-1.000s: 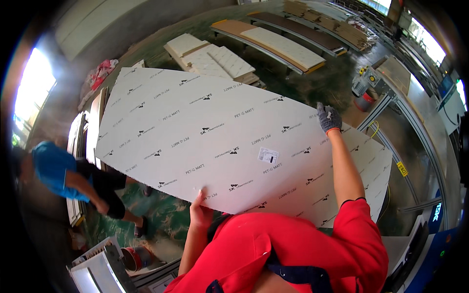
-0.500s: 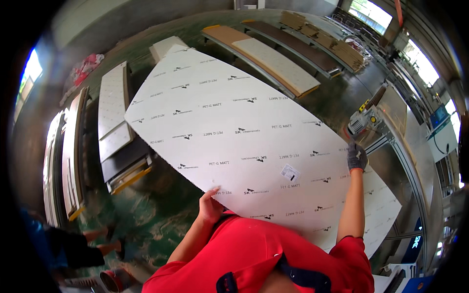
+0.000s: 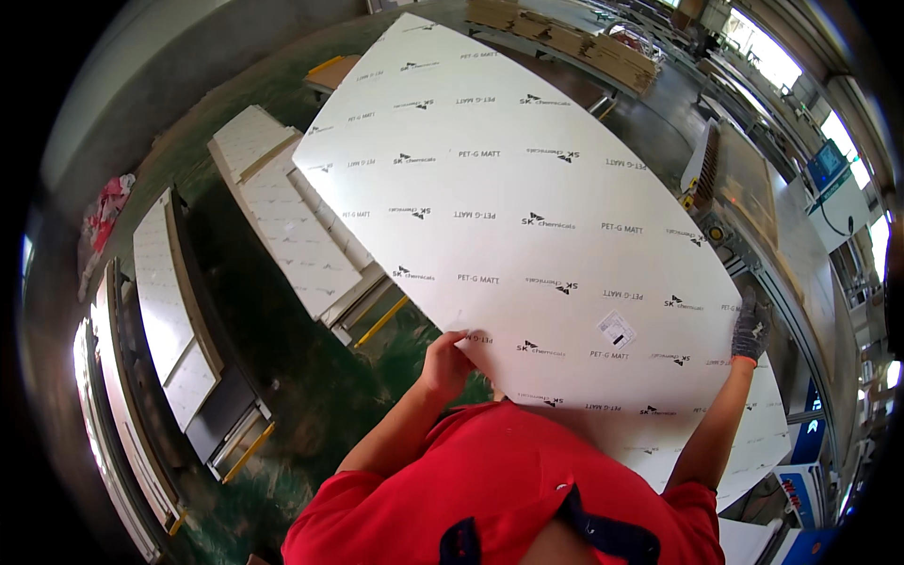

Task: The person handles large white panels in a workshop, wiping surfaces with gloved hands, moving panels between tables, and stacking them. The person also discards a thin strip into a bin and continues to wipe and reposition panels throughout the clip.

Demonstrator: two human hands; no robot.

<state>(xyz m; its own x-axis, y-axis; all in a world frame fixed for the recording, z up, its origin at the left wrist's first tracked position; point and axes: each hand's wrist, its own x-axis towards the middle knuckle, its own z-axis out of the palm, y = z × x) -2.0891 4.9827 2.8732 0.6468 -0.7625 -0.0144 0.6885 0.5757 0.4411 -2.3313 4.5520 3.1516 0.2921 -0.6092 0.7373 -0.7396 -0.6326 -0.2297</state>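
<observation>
A large white panel (image 3: 443, 188) with printed film and a small paper label (image 3: 617, 330) spans the space in front of me, its far corner pointing away. My left hand (image 3: 447, 365), bare, grips its near left edge. The thumb lies on the top face and the fingers go underneath, mostly hidden. On the opposite edge my right hand (image 3: 750, 330), in a grey knitted glove, is closed over the border. Its fingertips are partly out of sight. The panel's near part passes close to my red shirt (image 3: 508, 471).
Low racks on the left hold white panels (image 3: 169, 282), with another panel stack (image 3: 282, 207) beside my panel. Flattened brown cardboard (image 3: 565, 42) lies at the back. A long machine (image 3: 767, 212) runs along the right, near a blue screen (image 3: 827, 165). The floor (image 3: 405, 334) is green.
The view has turned and advanced, so the left racks look closer and the panel reaches higher and further right. A person at the lower left has left view. Both hands keep their hold.
</observation>
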